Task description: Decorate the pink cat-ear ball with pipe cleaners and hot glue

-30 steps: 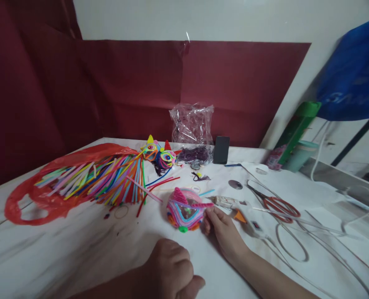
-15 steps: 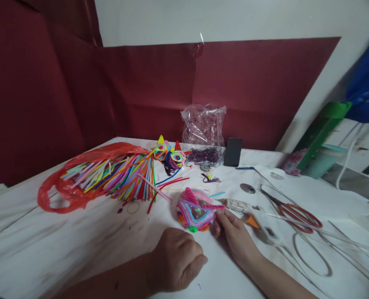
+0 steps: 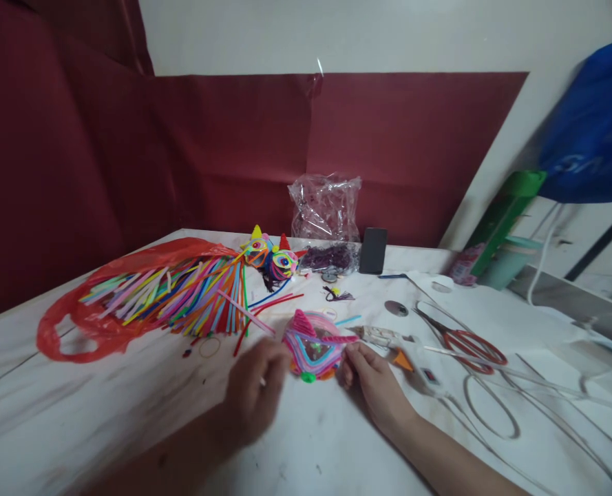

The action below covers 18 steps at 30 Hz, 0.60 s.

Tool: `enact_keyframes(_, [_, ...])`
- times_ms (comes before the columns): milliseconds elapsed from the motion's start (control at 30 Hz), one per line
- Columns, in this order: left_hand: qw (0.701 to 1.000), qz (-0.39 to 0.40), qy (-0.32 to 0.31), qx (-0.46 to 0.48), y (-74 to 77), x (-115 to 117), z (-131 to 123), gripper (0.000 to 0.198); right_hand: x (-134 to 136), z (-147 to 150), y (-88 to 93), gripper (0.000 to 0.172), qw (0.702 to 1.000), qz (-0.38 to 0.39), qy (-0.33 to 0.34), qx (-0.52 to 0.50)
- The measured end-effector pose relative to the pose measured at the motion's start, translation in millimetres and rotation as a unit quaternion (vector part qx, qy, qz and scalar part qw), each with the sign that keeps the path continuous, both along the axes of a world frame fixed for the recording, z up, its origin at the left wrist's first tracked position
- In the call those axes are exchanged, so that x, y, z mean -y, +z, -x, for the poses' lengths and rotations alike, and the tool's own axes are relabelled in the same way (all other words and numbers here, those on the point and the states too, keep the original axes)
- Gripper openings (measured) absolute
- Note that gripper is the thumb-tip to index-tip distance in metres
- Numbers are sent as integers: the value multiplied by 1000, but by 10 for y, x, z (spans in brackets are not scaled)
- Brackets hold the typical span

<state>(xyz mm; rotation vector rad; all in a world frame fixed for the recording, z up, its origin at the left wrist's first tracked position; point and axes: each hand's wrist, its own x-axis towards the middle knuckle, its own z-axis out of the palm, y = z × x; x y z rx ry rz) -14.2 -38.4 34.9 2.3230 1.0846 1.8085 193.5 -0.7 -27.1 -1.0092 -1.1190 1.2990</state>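
Note:
A round craft piece [image 3: 313, 348] wound from pink, blue and orange pipe cleaners lies on the white table [image 3: 104, 406]. My right hand [image 3: 370, 382] pinches its right edge, where a pink pipe cleaner sticks out. My left hand [image 3: 257, 389] is blurred by motion just to the left of the piece, fingers curled, close to or touching it. I cannot make out whether it holds anything.
A red plastic bag [image 3: 78, 324] spills several coloured pipe cleaners [image 3: 192, 296] at left. Two finished figures [image 3: 270, 258] stand behind. A glue gun [image 3: 403, 348], red scissors [image 3: 465, 341], a dark phone [image 3: 373, 250], a clear bag [image 3: 325, 207] and cables [image 3: 491, 413] lie to the right.
My left hand has risen from the table's near edge and moved forward to the left side of the craft piece. My right hand has kept its pinch on the piece.

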Motion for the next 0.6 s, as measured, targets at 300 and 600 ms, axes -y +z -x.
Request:
enact_keyframes(300, [939, 170, 176, 242, 339, -762, 722, 23, -7, 10, 11, 53, 1000, 4, 13, -23])
enact_keyframes(600, [948, 273, 140, -84, 131, -968, 743, 5, -12, -7, -16, 54, 1000, -9, 21, -3])
